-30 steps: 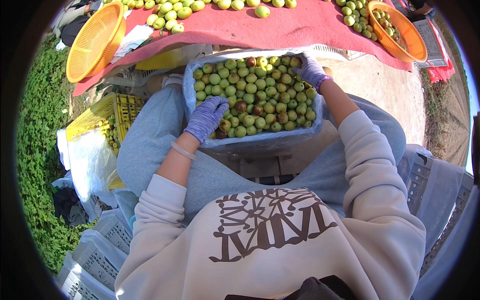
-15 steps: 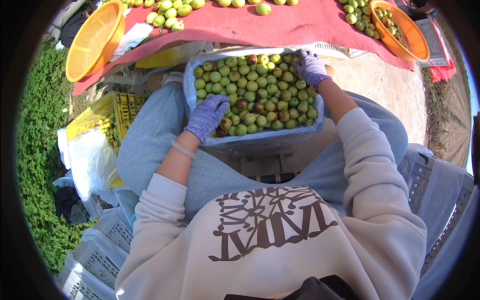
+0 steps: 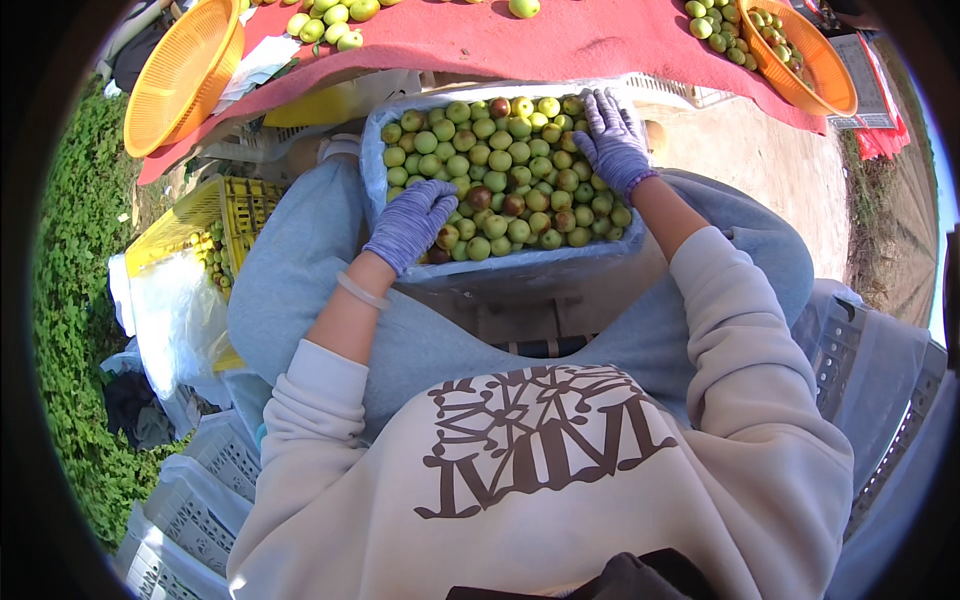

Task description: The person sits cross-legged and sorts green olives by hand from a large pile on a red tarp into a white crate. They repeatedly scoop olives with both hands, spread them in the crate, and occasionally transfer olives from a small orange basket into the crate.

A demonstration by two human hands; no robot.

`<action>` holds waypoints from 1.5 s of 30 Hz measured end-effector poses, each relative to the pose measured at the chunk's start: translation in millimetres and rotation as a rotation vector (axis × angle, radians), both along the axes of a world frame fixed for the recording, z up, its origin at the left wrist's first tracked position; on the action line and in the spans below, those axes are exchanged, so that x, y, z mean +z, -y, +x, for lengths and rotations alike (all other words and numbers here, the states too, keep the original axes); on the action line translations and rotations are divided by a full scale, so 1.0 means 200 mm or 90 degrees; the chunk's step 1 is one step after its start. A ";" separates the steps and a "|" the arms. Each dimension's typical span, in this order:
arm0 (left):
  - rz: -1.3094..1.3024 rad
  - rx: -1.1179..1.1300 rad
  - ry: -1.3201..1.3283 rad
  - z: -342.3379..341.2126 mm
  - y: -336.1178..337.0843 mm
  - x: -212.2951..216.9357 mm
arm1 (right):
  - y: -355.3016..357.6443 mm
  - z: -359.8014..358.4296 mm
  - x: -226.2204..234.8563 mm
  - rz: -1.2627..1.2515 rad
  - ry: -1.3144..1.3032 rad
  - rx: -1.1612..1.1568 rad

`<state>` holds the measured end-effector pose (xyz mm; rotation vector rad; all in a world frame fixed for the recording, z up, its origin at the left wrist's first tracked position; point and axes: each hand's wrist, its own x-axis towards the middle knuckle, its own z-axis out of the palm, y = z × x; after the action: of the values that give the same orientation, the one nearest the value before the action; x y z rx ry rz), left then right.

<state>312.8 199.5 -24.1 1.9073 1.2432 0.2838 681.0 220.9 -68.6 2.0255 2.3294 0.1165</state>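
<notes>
Fingers of the left hand, purple-gloved, curl loosely down onto fruit at the tray's 8 o'clock corner; whether they pinch a piece cannot be told; fingers of the right hand lie spread and flat on fruit at 2 o'clock, gripping nothing. Tray, pale and plastic-lined, rests on the lap, heaped with green fruit, several brown-blotched pieces near centre: sorting judged barely under way. Beyond, at 12 o'clock: red cloth with loose fruit; orange baskets at 10 and 1 o'clock; yellow crate at 9.
</notes>
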 end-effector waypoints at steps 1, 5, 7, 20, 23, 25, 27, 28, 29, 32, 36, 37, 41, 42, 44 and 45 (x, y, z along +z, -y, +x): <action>0.003 -0.002 -0.001 0.00 0.00 0.00 | 0.00 0.01 -0.01 0.012 -0.015 0.015; 0.005 0.005 -0.010 0.00 -0.01 -0.01 | -0.01 0.06 -0.06 0.030 -0.041 0.035; 0.023 -0.005 -0.011 -0.01 -0.01 -0.01 | -0.07 0.11 -0.06 -0.039 -0.331 -0.081; 0.021 0.053 0.044 -0.03 -0.01 -0.01 | 0.18 0.19 0.13 -0.255 -0.375 -0.208; 0.034 0.054 0.023 -0.04 -0.01 -0.01 | 0.20 0.16 0.14 -0.259 -0.365 -0.220; 0.040 0.050 0.017 -0.04 -0.01 -0.02 | 0.23 0.16 0.15 -0.277 -0.290 -0.154; 0.034 0.047 0.017 -0.04 -0.02 -0.02 | 0.27 0.15 0.17 -0.290 -0.229 -0.132; 0.028 0.049 0.018 -0.04 -0.02 -0.02 | 0.29 0.14 0.18 -0.294 -0.207 -0.138; 0.022 0.053 0.018 -0.04 -0.02 -0.02 | 0.30 0.13 0.18 -0.301 -0.183 -0.130; 0.044 0.047 0.007 -0.04 -0.01 -0.01 | 0.30 0.11 0.22 -0.298 -0.164 -0.158; 0.048 0.062 -0.004 -0.04 -0.02 -0.01 | 0.31 0.04 0.24 -0.283 -0.387 -0.199; 0.043 0.077 -0.003 -0.04 -0.02 -0.01 | 0.31 -0.01 0.24 -0.275 -0.420 -0.178; 0.093 0.148 -0.026 -0.07 -0.03 -0.03 | 0.38 -0.28 0.20 -0.158 -0.438 -0.087; 0.110 0.162 -0.025 -0.08 -0.03 -0.03 | 0.38 -0.34 0.19 -0.103 -0.426 -0.061; 0.145 0.147 -0.064 -0.09 -0.04 -0.05 | 0.35 -0.49 0.18 -0.070 -0.481 -0.058; 0.175 0.130 -0.090 -0.09 -0.04 -0.05 | 0.32 -0.55 0.18 -0.090 -0.504 -0.067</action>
<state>294.7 207.6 -34.4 2.0608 1.5646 0.4537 572.0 156.9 -31.7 2.4000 2.4671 -0.9960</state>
